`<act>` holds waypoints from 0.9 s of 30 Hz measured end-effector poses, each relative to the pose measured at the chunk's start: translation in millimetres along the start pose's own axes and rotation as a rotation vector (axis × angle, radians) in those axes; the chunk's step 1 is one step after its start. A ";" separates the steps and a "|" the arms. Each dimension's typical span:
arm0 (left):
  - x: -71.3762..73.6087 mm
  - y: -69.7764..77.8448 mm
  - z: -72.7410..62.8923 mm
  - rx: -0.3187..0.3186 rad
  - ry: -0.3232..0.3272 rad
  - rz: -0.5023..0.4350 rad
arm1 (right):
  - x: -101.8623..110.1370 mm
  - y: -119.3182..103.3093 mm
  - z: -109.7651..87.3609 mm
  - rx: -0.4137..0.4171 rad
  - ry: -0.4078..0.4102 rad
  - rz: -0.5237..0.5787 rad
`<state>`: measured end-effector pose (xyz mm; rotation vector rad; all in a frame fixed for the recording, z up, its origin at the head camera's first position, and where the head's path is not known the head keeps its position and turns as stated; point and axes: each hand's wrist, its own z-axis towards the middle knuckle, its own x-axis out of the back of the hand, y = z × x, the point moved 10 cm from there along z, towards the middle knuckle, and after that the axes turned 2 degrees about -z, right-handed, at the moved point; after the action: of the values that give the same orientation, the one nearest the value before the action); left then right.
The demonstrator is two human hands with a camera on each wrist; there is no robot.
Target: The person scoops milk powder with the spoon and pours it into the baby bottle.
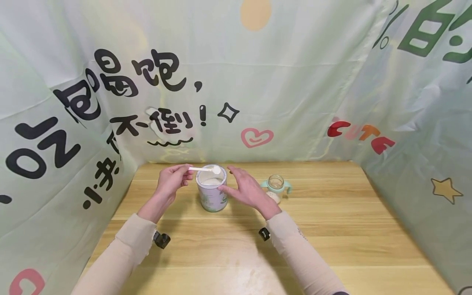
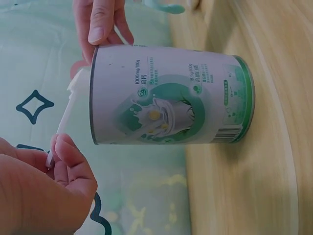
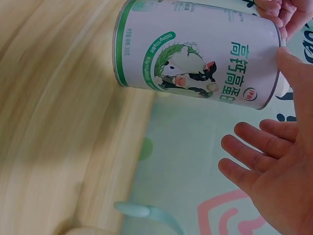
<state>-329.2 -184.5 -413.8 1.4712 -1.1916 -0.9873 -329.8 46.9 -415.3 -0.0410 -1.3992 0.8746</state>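
Between finger and thumb my left hand (image 1: 173,182) pinches the handle of a white measuring scoop (image 1: 200,169). Heaped white powder shows in its bowl, over the mouth of an open milk powder can (image 1: 213,200). The can stands upright on the table with pale powder inside; a milk splash picture faces the left wrist view and a cow picture the right wrist view. On the can's other side is my right hand (image 1: 247,188), thumb at the rim. In the right wrist view its fingers (image 3: 254,152) are spread, away from the can wall.
Right of the can, beyond my right hand, stands a lidless clear baby bottle (image 1: 275,182) with mint-green handles and pale powder in the bottom. The wooden table (image 1: 236,254) is enclosed at the back and sides by printed cloth (image 1: 295,102).
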 end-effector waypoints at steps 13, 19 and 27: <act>-11.8 5.2 0.8 -0.021 -0.029 -0.026 | 12.5 9.7 -1.8 -0.016 0.033 -0.008; -17.4 7.1 2.4 -0.022 -0.042 -0.028 | 19.0 12.5 -4.7 -0.024 0.047 -0.016; -25.5 7.4 2.2 -0.016 -0.053 -0.030 | 28.5 17.9 -9.8 -0.047 0.054 -0.044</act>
<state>-337.7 -160.3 -406.5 1.4621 -1.2004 -1.0597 -332.7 79.6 -402.9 -0.0693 -1.3652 0.7989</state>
